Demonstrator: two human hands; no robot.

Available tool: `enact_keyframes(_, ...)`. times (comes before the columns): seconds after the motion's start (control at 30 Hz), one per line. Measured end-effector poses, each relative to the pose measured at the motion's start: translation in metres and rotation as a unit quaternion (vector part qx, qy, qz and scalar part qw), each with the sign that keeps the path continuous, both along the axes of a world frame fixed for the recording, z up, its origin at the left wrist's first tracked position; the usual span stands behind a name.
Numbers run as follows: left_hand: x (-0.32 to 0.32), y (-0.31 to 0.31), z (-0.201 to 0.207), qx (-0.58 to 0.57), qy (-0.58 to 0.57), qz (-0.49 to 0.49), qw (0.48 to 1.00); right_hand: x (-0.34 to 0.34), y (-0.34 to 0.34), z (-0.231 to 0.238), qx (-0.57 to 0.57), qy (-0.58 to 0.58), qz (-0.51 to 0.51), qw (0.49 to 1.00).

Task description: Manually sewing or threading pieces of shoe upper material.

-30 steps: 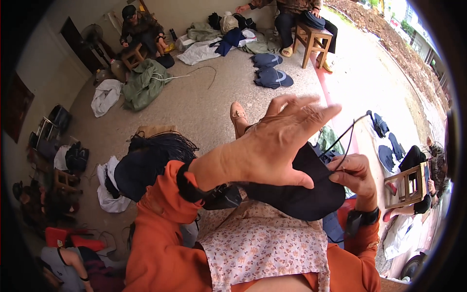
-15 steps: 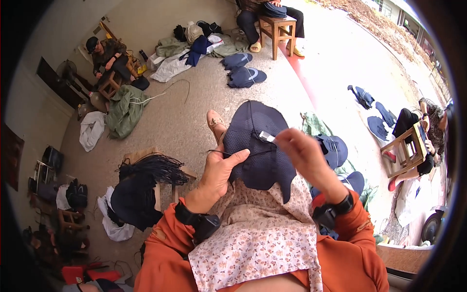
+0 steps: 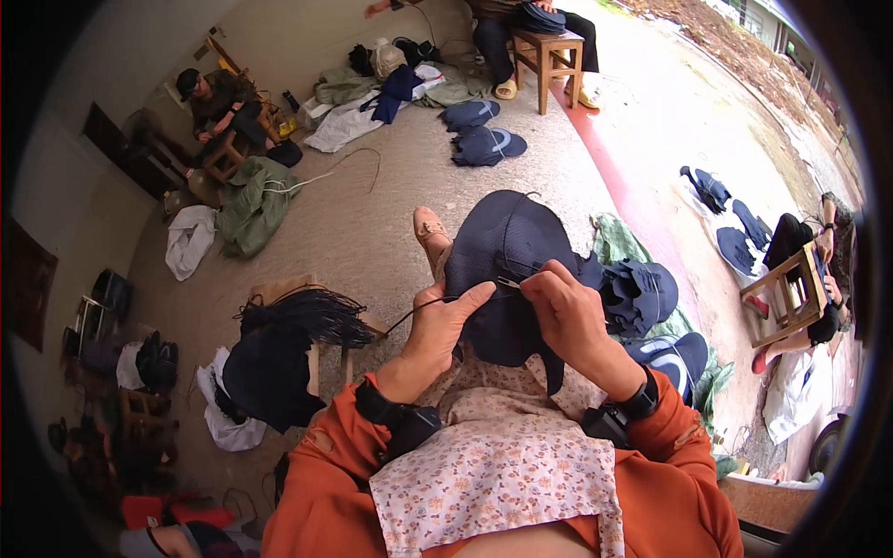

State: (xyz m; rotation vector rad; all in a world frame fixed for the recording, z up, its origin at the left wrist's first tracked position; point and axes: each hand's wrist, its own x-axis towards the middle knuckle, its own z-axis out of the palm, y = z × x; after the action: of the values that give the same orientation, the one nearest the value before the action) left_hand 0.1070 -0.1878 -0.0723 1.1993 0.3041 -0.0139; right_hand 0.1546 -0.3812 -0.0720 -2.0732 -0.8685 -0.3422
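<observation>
Over my lap lies a dark navy mesh fabric piece (image 3: 498,223), rounded at its far end and uneven at its near edge. My left hand (image 3: 437,325) grips its left side, thumb on top, with a thin black cord (image 3: 409,316) running out beside the thumb. My right hand (image 3: 569,312) is closed over the middle of the piece, pinching a small silvery metal tool (image 3: 507,282) whose exact kind I cannot make out. The tool's tip points toward my left thumb at the cord on the mesh. A floral apron (image 3: 493,465) covers my lap.
Left of me, a wooden stool (image 3: 279,288) bears a bundle of black cords (image 3: 302,321) and dark fabric (image 3: 270,377). Stacked navy pieces (image 3: 637,298) lie to my right, others (image 3: 488,146) ahead on the floor. People sit around, one by a wooden stool (image 3: 549,56).
My right hand has come down and inward, bringing the metal tool to the cord near my left thumb. The view has shifted slightly, and an arm of the person ahead is now stretched out.
</observation>
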Motion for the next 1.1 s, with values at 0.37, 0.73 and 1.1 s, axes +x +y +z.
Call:
enact_keyframes(0.37, -0.016, 0.038, 0.032, 0.221, 0.033, -0.148, 0.963, 0.002, 0.018, 0.000, 0.070, 0.033, 0.066, 0.995)
enact_keyframes(0.73, -0.037, 0.029, 0.108, 0.274, -0.299, -0.285, 0.869, 0.003, 0.023, -0.007, 0.027, -0.086, 0.072, 0.993)
enact_keyframes(1.1, 0.028, 0.013, 0.068, 0.788, -0.436, -0.117, 0.420, 0.005, 0.017, -0.011, 0.037, -0.100, 0.066, 0.992)
